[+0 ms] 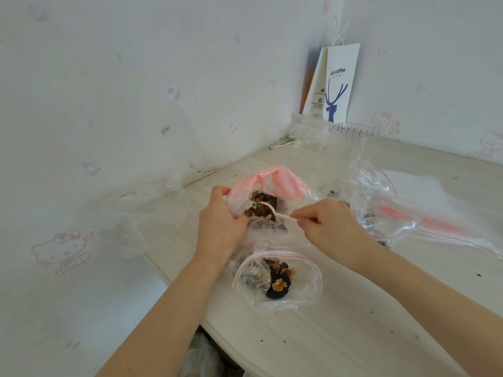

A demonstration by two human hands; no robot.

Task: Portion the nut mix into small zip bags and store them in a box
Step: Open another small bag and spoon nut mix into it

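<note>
Clear plastic, red-sealed small zip bag (pixel 299 284) lies nearest, mouth gaping, part-filled. Beyond, hands apart: we find the left hand (pixel 220 224) gripping the pink-topped plastic supply bag (pixel 285 183) open so the right hand (pixel 329 224), pinching a white plastic spoon (pixel 280 214), reaches the nut mix (pixel 258 198).

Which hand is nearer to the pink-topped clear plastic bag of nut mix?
Left. The left hand grips the left edge of the pink-topped clear plastic bag. The right hand is off to its right, pinching the white plastic spoon dipped into it.
</note>
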